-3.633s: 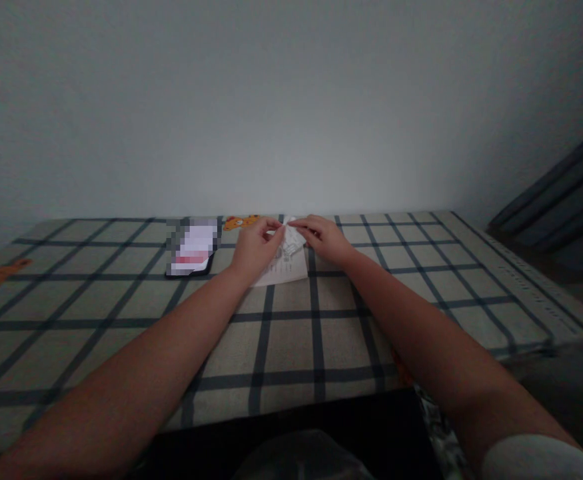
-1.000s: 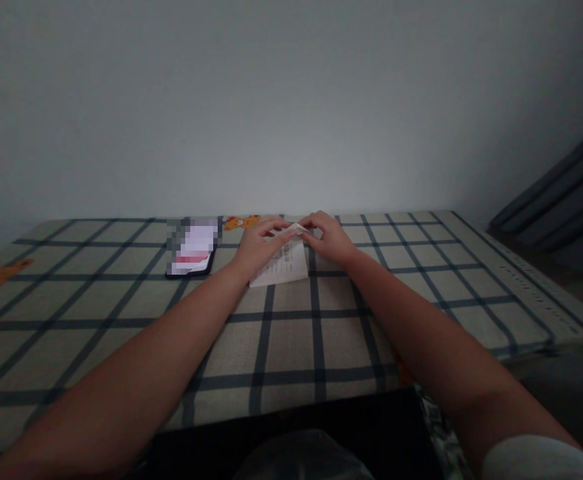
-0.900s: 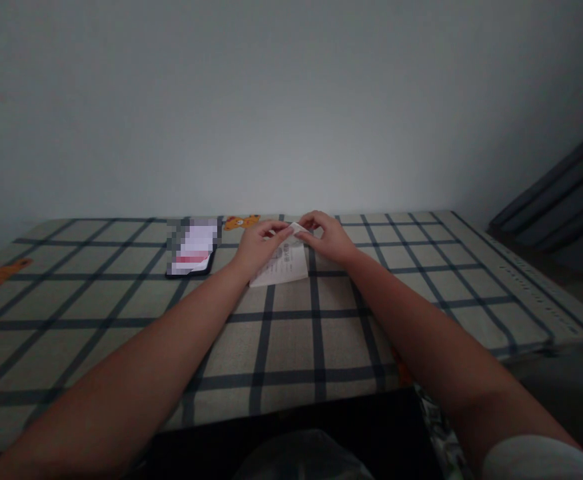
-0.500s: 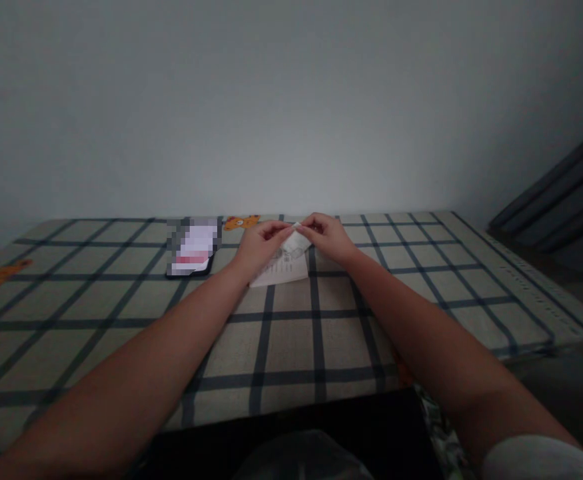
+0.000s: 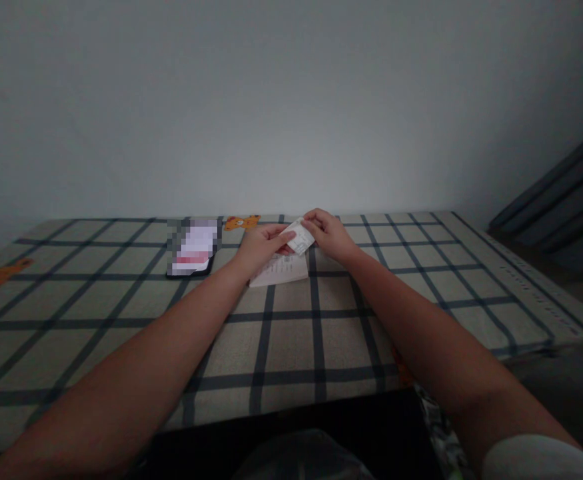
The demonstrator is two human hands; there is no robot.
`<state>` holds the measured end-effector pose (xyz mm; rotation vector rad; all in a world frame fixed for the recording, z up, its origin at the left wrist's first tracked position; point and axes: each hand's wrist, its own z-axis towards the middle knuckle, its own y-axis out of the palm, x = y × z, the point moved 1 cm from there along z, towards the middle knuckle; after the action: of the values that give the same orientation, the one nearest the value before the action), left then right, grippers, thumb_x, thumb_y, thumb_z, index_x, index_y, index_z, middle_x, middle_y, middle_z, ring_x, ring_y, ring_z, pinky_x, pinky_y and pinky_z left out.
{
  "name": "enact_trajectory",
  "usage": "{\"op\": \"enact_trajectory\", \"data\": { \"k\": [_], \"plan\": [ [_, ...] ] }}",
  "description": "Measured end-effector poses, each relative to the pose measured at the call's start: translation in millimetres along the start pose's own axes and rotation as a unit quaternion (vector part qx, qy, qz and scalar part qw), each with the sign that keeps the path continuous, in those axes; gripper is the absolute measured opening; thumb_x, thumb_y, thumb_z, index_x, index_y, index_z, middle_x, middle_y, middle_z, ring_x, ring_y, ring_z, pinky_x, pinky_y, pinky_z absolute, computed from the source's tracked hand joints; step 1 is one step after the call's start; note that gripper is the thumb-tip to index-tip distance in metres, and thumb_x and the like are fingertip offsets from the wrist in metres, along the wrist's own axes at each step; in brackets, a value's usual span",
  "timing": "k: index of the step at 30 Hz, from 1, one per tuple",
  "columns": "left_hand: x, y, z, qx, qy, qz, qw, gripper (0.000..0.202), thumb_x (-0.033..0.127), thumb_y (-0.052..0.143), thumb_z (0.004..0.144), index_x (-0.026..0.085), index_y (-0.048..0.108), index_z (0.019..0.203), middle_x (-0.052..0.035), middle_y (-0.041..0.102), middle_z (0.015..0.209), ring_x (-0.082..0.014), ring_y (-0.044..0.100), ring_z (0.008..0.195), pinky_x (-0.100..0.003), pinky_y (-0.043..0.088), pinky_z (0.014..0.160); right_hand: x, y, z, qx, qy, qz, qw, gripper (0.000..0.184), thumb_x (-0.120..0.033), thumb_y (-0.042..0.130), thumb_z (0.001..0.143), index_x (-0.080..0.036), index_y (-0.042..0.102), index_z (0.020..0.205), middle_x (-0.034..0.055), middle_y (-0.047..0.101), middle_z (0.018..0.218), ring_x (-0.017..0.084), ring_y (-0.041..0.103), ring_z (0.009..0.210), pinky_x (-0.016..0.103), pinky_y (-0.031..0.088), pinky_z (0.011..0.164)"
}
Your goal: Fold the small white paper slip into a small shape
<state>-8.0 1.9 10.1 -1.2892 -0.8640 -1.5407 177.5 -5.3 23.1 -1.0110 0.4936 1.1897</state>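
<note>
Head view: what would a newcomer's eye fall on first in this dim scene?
First, the two hands that meet at the far middle of the table. The left hand and the right hand pinch a raised, folded flap of a white printed paper, and the rest of it lies flat on the checked cloth. Just left of the hands, a phone with a bright screen lies on the cloth.
</note>
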Motion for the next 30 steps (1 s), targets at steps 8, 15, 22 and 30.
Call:
{"op": "enact_trajectory", "data": {
  "k": [8, 15, 22, 30],
  "plan": [
    [-1.1, -3.1, 3.9, 0.055, 0.018, 0.002, 0.998, 0.042, 0.049, 0.079, 0.070, 0.015, 0.077, 0.095, -0.0075, 0.076, 0.084, -0.0151, 0.066, 0.065, -0.029, 0.056, 0.064, -0.3, 2.4, -0.3, -0.022, 0.051, 0.091, 0.994, 0.034, -0.050, 0.064, 0.082, -0.018, 0.061, 0.093, -0.0034, 0.057, 0.064, 0.010, 0.052, 0.056, 0.023, 0.044, 0.054],
    [-2.7, -1.0, 2.4, -0.015, -0.022, -0.036, 0.999, 0.040, 0.045, 0.082, 0.068, 0.014, 0.075, 0.093, -0.0087, 0.075, 0.085, -0.0148, 0.067, 0.066, -0.029, 0.057, 0.066, 2.1, 0.9, 2.6, -0.025, 0.056, 0.138, 0.989, 0.034, -0.049, 0.069, 0.078, -0.017, 0.062, 0.086, -0.0011, 0.063, 0.069, 0.009, 0.054, 0.057, 0.023, 0.046, 0.054],
    [-1.6, -2.8, 2.8, 0.031, -0.017, -0.021, 0.999, 0.036, 0.043, 0.082, 0.065, 0.014, 0.074, 0.084, -0.0072, 0.074, 0.081, -0.0150, 0.065, 0.064, -0.029, 0.055, 0.064, 12.0, 0.6, 2.2, -0.046, 0.083, 0.141, 0.985, 0.035, -0.050, 0.070, 0.079, -0.016, 0.063, 0.084, 0.0002, 0.065, 0.068, 0.010, 0.058, 0.060, 0.024, 0.050, 0.059],
    [-4.8, -4.3, 4.0, 0.038, 0.003, -0.017, 0.999, 0.037, 0.046, 0.079, 0.070, 0.015, 0.074, 0.089, -0.0068, 0.074, 0.085, -0.0165, 0.065, 0.070, -0.030, 0.053, 0.065, 6.0, 1.5, 0.4, -0.076, 0.101, 0.161, 0.979, 0.033, -0.045, 0.075, 0.076, -0.015, 0.067, 0.090, 0.0022, 0.068, 0.072, 0.011, 0.060, 0.062, 0.025, 0.051, 0.062]
  ]
}}
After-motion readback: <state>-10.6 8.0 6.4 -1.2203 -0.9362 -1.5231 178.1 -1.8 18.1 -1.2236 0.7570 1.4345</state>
